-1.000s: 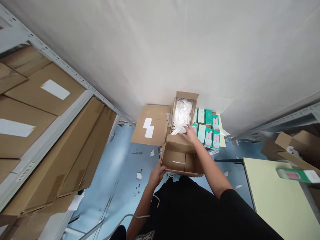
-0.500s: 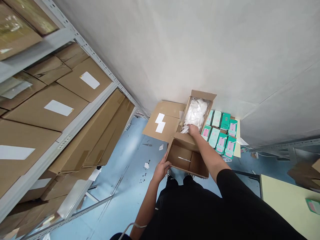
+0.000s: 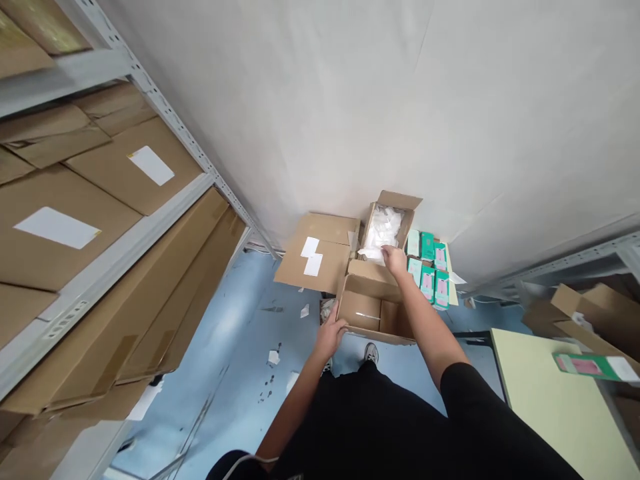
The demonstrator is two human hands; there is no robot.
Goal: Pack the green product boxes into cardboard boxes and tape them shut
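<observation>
In the head view, my left hand (image 3: 330,337) grips the left wall of an open cardboard box (image 3: 361,311), fingers closed over its edge. The inside of this box shows bare brown cardboard, with a thin pale strip on the bottom. My right hand (image 3: 395,261) reaches over the box, its fingers closed on thin white packing material (image 3: 384,228). That material lies loose and crumpled in a second open carton (image 3: 406,220) against the wall. Beside my right forearm stand green and pale product boxes (image 3: 427,280) in rows.
A flat cardboard box (image 3: 327,227) with white labels lies left of the carton. Shelves (image 3: 175,213) loaded with cartons rise on the left. At right are a pale yellow table (image 3: 540,400) carrying a green box (image 3: 595,366), and more cartons (image 3: 595,313). Paper scraps (image 3: 273,357) litter the blue floor.
My right hand has drawn back slightly from inside the packing carton, to its near edge, with white material at the fingertips. My left hand stays on the box. The whole view has shifted.
</observation>
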